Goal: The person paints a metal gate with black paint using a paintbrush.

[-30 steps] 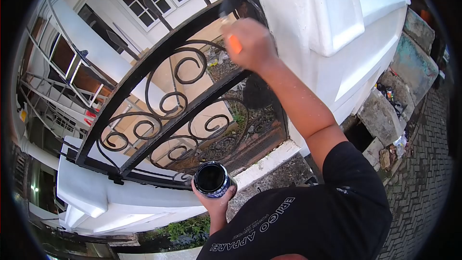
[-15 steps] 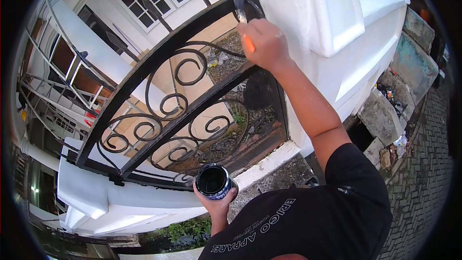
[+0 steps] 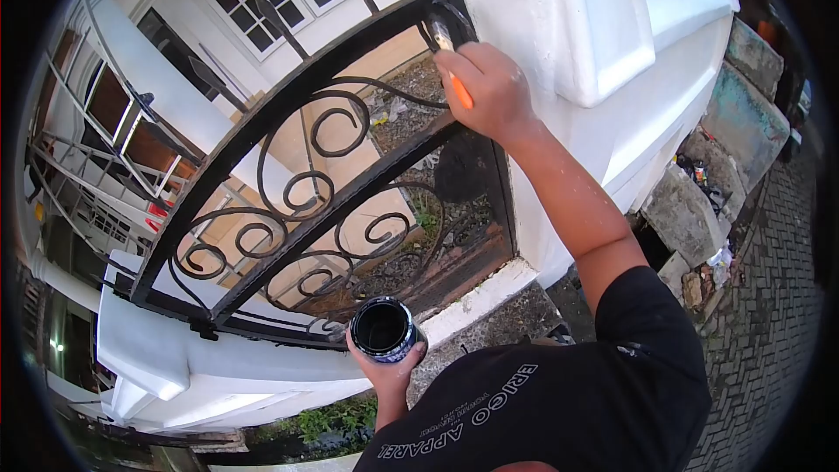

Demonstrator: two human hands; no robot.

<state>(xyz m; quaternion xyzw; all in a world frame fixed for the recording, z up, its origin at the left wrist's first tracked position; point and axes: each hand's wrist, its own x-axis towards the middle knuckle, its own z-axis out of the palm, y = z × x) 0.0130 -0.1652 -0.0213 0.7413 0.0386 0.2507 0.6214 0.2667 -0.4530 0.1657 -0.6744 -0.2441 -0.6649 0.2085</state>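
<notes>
White wall (image 3: pixel 577 157), the largest body, standing along the gate's right side. Black scrollwork gate (image 3: pixel 350 201), rising to a curved top bar. Left hand (image 3: pixel 391 376), below the gate's lower edge, fingers curled part-way round an upright can (image 3: pixel 382 329) with a dark interior. Right hand (image 3: pixel 489 92), at the gate's upper right corner, fingers folded firmly about a paintbrush (image 3: pixel 443 38) with an orange handle, its bristles over that corner of the gate; contact cannot be made out.
</notes>
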